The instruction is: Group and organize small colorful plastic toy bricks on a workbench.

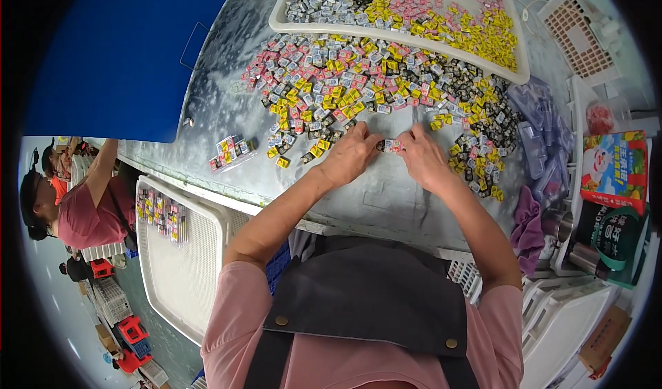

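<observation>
A short row of small wrapped pieces [389, 145], dark, pale and pink, lies on the grey tabletop between my hands. The fingertips of my left hand [348, 156] close on its left end. At its right end, the fingers of my right hand [424, 158] are pinched together. Just beyond both hands spreads a large heap of similar pieces [331, 85] in pink, yellow, white and black. More of them [476, 165] lie to the right of my right hand. Left of my left hand are clear packs filled with pieces [233, 153].
A white tray [400, 34] of sorted pieces stands at the back. Clear plastic cases [538, 137], a purple cloth [527, 227] and a metal cup [557, 225] are at right. At left are a blue panel [117, 51], a white mesh tray [176, 272] and a co-worker [89, 216].
</observation>
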A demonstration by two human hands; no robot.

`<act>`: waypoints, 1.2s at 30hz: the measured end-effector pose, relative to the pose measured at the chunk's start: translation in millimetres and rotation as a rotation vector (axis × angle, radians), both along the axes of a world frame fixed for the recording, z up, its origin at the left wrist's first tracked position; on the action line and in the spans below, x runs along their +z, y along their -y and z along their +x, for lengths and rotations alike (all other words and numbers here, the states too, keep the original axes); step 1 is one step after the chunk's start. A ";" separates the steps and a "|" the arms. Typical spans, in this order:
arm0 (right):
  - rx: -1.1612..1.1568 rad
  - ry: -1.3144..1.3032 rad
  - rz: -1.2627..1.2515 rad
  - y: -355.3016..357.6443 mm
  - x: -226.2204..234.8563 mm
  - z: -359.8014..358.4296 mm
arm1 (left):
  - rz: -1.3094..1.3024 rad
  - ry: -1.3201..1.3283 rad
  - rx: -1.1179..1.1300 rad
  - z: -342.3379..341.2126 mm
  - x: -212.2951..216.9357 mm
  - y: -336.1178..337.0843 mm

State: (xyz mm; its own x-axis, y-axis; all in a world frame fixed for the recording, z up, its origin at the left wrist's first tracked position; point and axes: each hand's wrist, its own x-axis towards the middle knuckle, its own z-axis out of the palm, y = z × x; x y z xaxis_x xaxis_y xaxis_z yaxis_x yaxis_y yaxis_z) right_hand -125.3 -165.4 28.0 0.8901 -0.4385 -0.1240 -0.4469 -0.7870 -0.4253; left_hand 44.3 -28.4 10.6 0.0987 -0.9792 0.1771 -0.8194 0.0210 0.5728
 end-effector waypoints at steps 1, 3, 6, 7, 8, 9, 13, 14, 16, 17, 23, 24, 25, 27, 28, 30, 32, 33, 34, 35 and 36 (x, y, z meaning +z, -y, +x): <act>0.001 0.000 0.000 -1.3 2.3 -0.5 | 0.016 0.005 0.011 -1.1 0.8 -1.5; 0.036 0.008 -0.001 -3.4 9.4 -0.7 | 0.001 0.028 0.007 -2.6 -0.1 -3.8; 0.069 0.016 -0.030 -2.4 0.1 -4.1 | 0.004 0.026 -0.004 -3.7 0.2 -4.7; 0.071 0.019 -0.032 -1.4 -1.4 -4.5 | 0.028 -0.003 -0.010 -3.9 0.6 -4.7; 0.072 0.009 -0.043 -0.3 -2.8 -4.8 | 0.026 -0.001 -0.008 -3.5 1.0 -4.5; 0.072 -0.003 -0.052 -1.6 -0.3 -4.3 | 0.030 -0.007 -0.006 -4.1 4.7 -4.8; 0.056 0.015 0.001 -7.6 18.7 -10.7 | 0.017 -0.035 0.005 -8.2 24.4 -10.7; 0.064 0.048 -0.015 -9.0 24.1 -13.6 | 0.021 -0.037 0.004 -10.6 30.1 -13.2; 0.071 0.079 -0.029 -14.5 35.3 -21.2 | 0.022 -0.028 -0.018 -16.9 40.4 -19.7; 0.070 0.073 -0.014 -21.3 40.2 -28.3 | 0.027 -0.033 -0.017 -22.7 42.7 -25.9; 0.032 0.047 0.087 -70.0 32.5 -75.1 | 0.060 -0.082 -0.089 -63.1 34.6 -69.2; 0.026 0.047 0.087 -74.2 28.4 -77.9 | 0.075 -0.067 -0.102 -65.5 28.6 -71.2; 0.021 0.047 0.086 -78.1 23.2 -80.6 | 0.074 -0.066 -0.102 -67.0 23.3 -73.2; 0.022 0.081 0.047 -84.1 11.4 -84.9 | 0.035 0.021 -0.118 -68.5 16.3 -75.8; 0.019 0.099 0.032 -86.1 9.1 -85.9 | 0.034 0.023 -0.119 -68.2 14.5 -76.0; 0.017 0.120 0.017 -89.4 5.1 -87.8 | 0.061 0.029 -0.141 -67.3 12.7 -76.1; 0.042 0.162 -0.056 -91.3 2.3 -89.4 | 0.043 0.031 -0.137 -67.4 13.2 -77.1; 0.042 0.162 -0.055 -91.3 2.7 -90.4 | 0.027 0.029 -0.133 -67.8 14.2 -77.7; 0.041 0.199 -0.032 -90.8 3.9 -91.7 | 0.027 0.029 -0.133 -67.8 15.6 -78.9; 0.041 0.235 -0.008 -90.0 4.9 -93.0 | 0.033 -0.001 -0.126 -67.5 17.5 -80.7; 0.040 0.236 -0.007 -88.7 6.0 -94.4 | 0.041 -0.031 -0.118 -66.9 20.4 -82.5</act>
